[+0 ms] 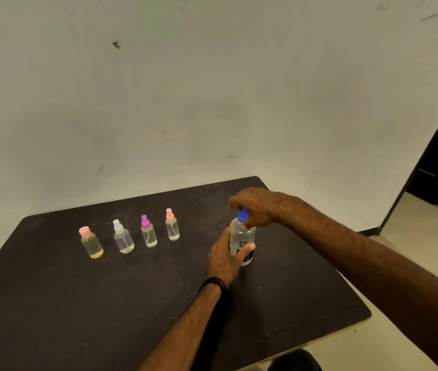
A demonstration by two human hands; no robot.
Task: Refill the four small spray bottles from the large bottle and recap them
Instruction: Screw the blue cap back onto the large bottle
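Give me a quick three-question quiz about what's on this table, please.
1. True or false: the left hand grips the large bottle by its body.
2. How many small spray bottles stand in the row? A) three B) four C) five
3. Fill in: the right hand pinches the large bottle's ____ cap.

Key: 1 true; 2 B; 3 blue.

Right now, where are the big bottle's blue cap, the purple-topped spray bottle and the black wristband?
blue cap point(242, 216), head view, on the cap's side.
purple-topped spray bottle point(148, 235), head view, on its clear body.
black wristband point(213, 283), head view, on the band across the left wrist.
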